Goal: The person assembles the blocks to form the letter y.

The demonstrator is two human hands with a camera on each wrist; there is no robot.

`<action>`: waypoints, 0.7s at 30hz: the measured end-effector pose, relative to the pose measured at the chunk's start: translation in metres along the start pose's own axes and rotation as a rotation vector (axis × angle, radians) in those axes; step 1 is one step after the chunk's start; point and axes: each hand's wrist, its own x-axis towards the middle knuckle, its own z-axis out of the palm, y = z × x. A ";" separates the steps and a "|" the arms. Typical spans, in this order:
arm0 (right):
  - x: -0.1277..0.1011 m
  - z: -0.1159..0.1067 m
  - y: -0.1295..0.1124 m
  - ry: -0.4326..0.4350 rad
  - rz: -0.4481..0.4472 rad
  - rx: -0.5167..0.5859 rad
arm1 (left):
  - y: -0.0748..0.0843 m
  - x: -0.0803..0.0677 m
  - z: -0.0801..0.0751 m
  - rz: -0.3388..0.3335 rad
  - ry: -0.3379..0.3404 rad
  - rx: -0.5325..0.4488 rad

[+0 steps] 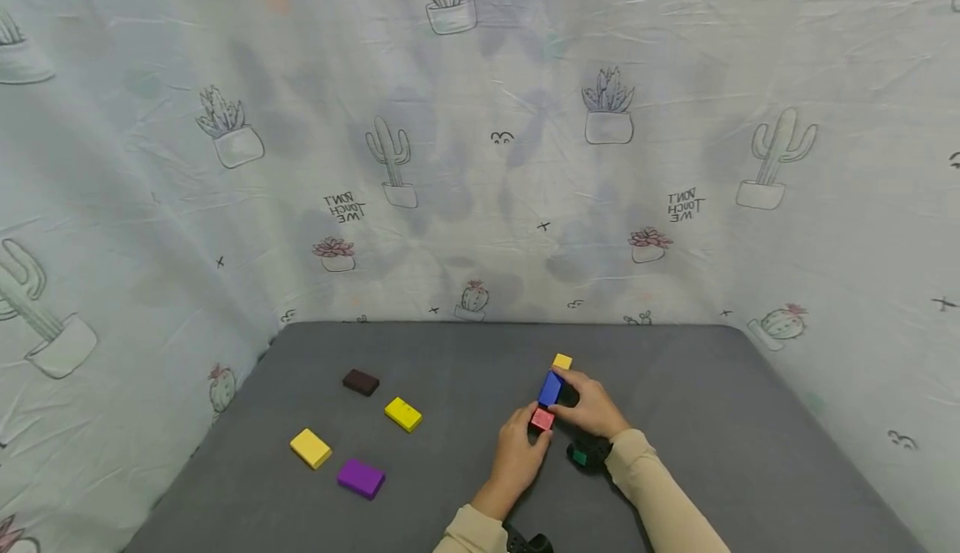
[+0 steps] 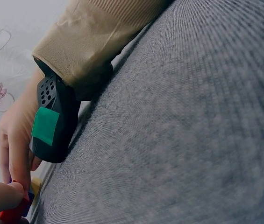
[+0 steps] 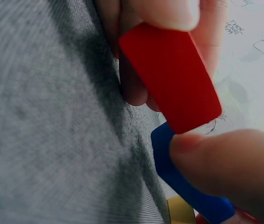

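Observation:
My left hand point(image 1: 517, 450) pinches a small red block point(image 1: 542, 419) between thumb and fingers. Just beyond it, my right hand point(image 1: 597, 408) holds a blue block point(image 1: 551, 389), thumb at the near end and a finger at the far end. The right wrist view shows the red block point(image 3: 174, 77) tilted, its lower corner overlapping the blue block point(image 3: 188, 182) close to the right thumb point(image 3: 225, 158). Past the blue block sits a yellow block point(image 1: 562, 361), partly hidden. A sliver of red shows beside it at the bottom of the right wrist view.
To the left on the grey table point(image 1: 465, 353) lie a dark brown block point(image 1: 361, 382), a bright yellow block point(image 1: 403, 414), a paler yellow block point(image 1: 311, 448) and a purple block point(image 1: 362, 479). A cactus-print curtain point(image 1: 480, 161) surrounds the table's back and sides.

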 end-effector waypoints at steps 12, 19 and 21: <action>-0.001 0.002 0.003 -0.010 -0.036 -0.028 | 0.002 -0.002 -0.001 -0.007 -0.009 0.028; -0.001 0.002 0.003 -0.007 -0.030 -0.018 | 0.002 -0.002 -0.001 -0.002 -0.013 0.037; -0.001 0.001 0.003 -0.001 -0.035 -0.013 | 0.002 0.000 -0.001 0.001 -0.014 0.037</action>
